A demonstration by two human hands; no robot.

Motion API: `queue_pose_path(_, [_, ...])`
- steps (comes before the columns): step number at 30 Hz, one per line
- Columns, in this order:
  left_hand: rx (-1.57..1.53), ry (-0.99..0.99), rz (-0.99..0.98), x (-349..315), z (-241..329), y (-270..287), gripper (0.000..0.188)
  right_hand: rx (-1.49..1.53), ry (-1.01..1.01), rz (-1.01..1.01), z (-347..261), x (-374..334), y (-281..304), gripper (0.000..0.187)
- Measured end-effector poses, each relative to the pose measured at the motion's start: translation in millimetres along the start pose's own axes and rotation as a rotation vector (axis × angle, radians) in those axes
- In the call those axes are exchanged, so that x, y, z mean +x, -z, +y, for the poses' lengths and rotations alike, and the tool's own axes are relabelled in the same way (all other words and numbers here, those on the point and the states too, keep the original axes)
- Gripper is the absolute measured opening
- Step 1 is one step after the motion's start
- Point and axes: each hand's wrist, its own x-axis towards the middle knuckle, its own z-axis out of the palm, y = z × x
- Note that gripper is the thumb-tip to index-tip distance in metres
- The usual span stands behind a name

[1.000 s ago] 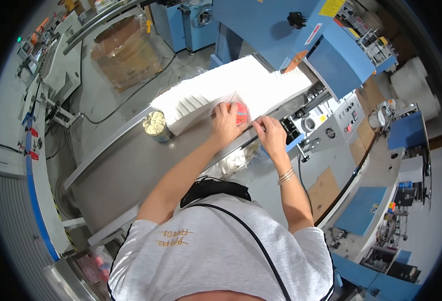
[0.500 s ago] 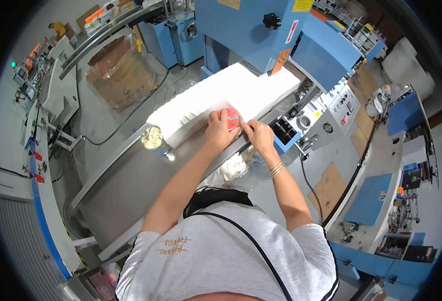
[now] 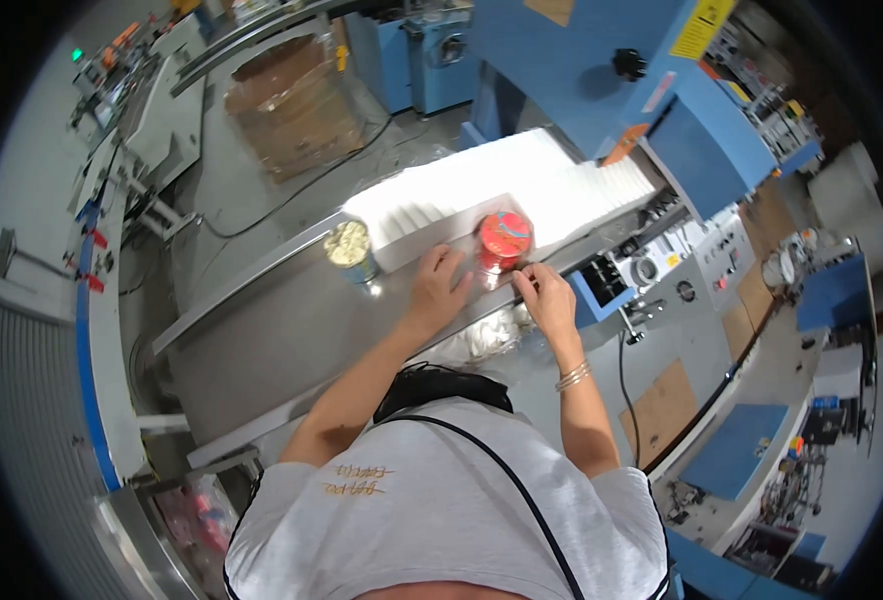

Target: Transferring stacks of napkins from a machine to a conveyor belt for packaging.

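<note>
A round container with a red lid (image 3: pixel 506 235) stands upright on the grey metal worktop (image 3: pixel 261 345), against rows of bright white, thin-layered material (image 3: pixel 461 195). My left hand (image 3: pixel 439 290) is just left of the container, fingers apart, with nothing in it. At the container's near right side is my right hand (image 3: pixel 548 300), its thumb and forefinger slightly apart close to the base; whether they touch it I cannot tell. Farther left stands an uncovered container (image 3: pixel 349 255) filled with cream-coloured pieces, beside the end of the white rows.
A blue machine housing (image 3: pixel 571 70) rises over the far end of the rows. Right of the worktop are a blue-framed box (image 3: pixel 601 285) and a control panel (image 3: pixel 726 255). A plastic-lined carton (image 3: pixel 296 110) stands on the floor at far left. White bagged material (image 3: pixel 491 335) lies near me.
My left hand has come off the red-lidded container and moved to its left, opening. My right hand stays close to the container. The whole view has shifted.
</note>
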Motion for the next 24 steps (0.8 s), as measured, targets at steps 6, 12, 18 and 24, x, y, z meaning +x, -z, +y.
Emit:
queue_pose_path(6, [0.366,0.007,0.377,22,-37,81,0.032,0.299,0.083,-0.171,-31,-1,-20,0.013])
queue_pose_path(12, [0.449,0.218,0.134,36,-96,113,0.038,0.331,0.269,-0.352,-53,-1,-66,0.022])
queue_pose_path(18, [0.375,0.429,-0.119,62,-97,120,0.025,0.376,0.260,-0.430,-54,-1,-75,0.019])
queue_pose_path(24, [0.489,0.339,-0.062,55,-102,95,0.023,0.285,0.315,-0.369,-35,-11,-69,0.015])
